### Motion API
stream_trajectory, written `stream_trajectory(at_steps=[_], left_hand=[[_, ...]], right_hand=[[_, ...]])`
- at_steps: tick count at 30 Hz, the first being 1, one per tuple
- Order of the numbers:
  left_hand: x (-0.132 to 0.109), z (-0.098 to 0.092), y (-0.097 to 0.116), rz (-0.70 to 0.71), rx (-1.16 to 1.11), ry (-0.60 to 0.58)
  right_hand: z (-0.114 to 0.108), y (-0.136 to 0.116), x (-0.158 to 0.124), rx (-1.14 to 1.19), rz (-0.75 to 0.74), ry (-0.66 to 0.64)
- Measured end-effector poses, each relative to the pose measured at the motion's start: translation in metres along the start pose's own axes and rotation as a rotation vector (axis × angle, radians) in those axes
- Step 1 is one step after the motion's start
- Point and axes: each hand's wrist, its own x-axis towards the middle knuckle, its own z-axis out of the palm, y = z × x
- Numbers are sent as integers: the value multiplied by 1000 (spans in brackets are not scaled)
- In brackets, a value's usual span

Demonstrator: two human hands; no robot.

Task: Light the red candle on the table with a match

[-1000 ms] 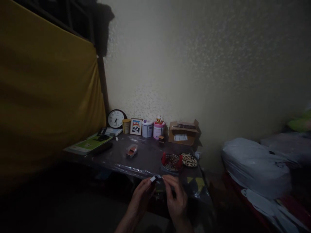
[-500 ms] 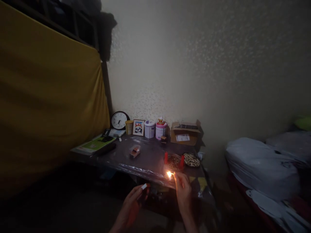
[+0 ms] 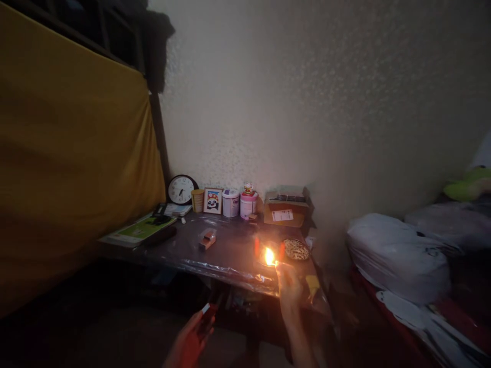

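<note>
My right hand [image 3: 288, 284] pinches a burning match [image 3: 270, 256] and holds its flame just in front of two red candles [image 3: 282, 250] that stand on a patterned dish [image 3: 264, 261] near the table's front edge. My left hand [image 3: 194, 335] is low, below the table edge, closed on a small matchbox [image 3: 207, 309]. A second patterned dish [image 3: 296, 250] lies right of the candles. The room is dim and the flame lights the tabletop around it.
A dark table wrapped in clear plastic [image 3: 222, 250] carries a small box [image 3: 207, 238], green books [image 3: 138, 230], a clock [image 3: 181, 189], a framed panda picture [image 3: 213, 200], tins [image 3: 231, 203] and a cardboard box [image 3: 284, 210]. A yellow sheet [image 3: 72, 168] hangs left. Bagged bedding [image 3: 395, 255] lies right.
The match was struck and now burns. My right hand carried it forward to the candles, while my left hand dropped down and left with the matchbox.
</note>
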Motion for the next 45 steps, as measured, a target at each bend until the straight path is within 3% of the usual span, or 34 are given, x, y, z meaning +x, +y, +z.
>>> stream_trajectory(at_steps=[8, 20, 24, 30, 35, 37, 40, 45], left_hand=[[9, -23, -5, 41, -46, -63], [-6, -18, -5, 111, -88, -66], [-6, -19, -3, 65, -132, -73], [-14, -14, -3, 145, -97, -123], [2, -27, -10, 134, -93, 25], [11, -36, -14, 46, -127, 11], [17, -44, -17, 112, -148, 11], [8, -38, -15, 195, -74, -37]], right_hand=[[2, -8, 6, 1, -11, -5], [9, 4, 14, 65, 12, -8], [11, 4, 16, 68, 51, -35], [18, 8, 20, 108, 154, -41], [22, 13, 24, 179, 198, -55], [24, 15, 27, 197, 209, -59], [28, 18, 32, 217, 232, -58], [38, 22, 42, 268, 251, -47]])
